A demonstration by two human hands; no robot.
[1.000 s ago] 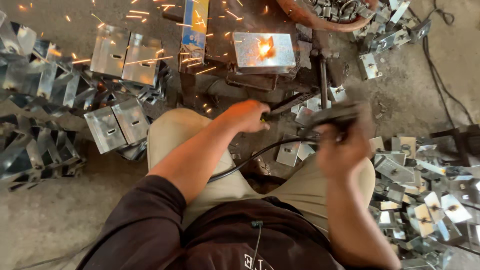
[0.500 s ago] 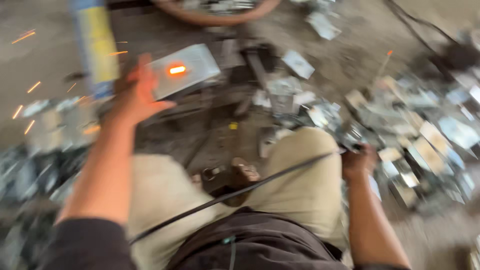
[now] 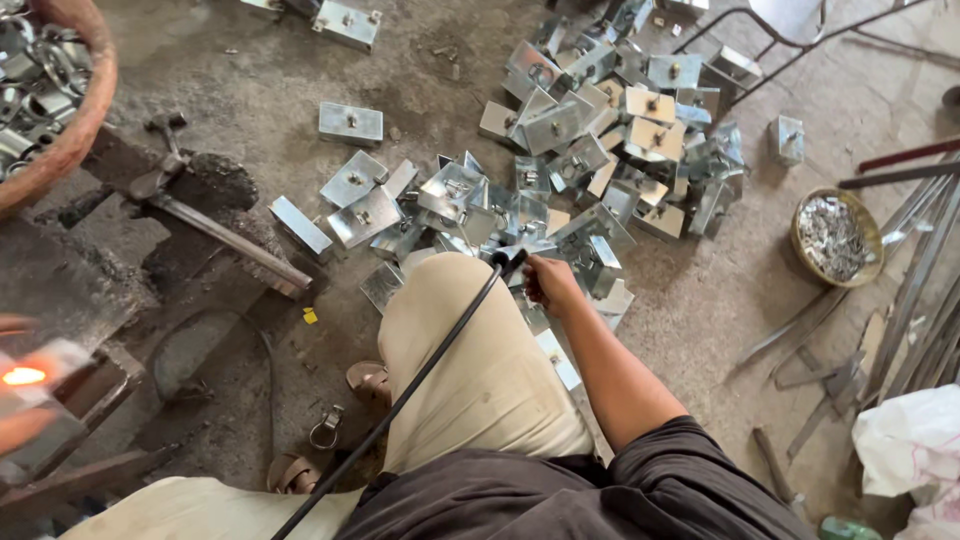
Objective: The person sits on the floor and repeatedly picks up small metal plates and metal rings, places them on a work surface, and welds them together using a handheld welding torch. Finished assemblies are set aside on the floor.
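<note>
A: Our right hand (image 3: 550,285) sits at our knee, fingers curled shut around the end of the black welding tool with its long black cable (image 3: 420,375), the tip pointing into the heap of shiny folded sheet-metal boxes (image 3: 590,170) spread over the grey concrete floor (image 3: 700,330).

B: And our left hand?

A: Only a blurred bit of something shows at the left edge of the floor; we cannot tell whether that is our hand, nor how its fingers stand.

B: What worries us?

A: The orange glowing spot on the metal piece (image 3: 25,377) at that left edge. In our judgement it is hot enough to burn if a hand or the cable brushes it. The cable runs across our beige trouser leg (image 3: 480,370) and could snag on our sandalled foot (image 3: 368,381) or drag a box. The boxes have sharp edges right beside our knuckles, and the long steel bar (image 3: 225,238) lies where we could trip.

B: Containers?

A: The round reddish-brown basin (image 3: 85,110) at the far left corner holds grey metal rings and fittings, heaped. The shallow round yellowish bowl (image 3: 800,250) toward the right holds small silvery bits, too small to tell apart. A white plastic bag (image 3: 905,445) slumps at the near right corner; its contents are hidden.
</note>
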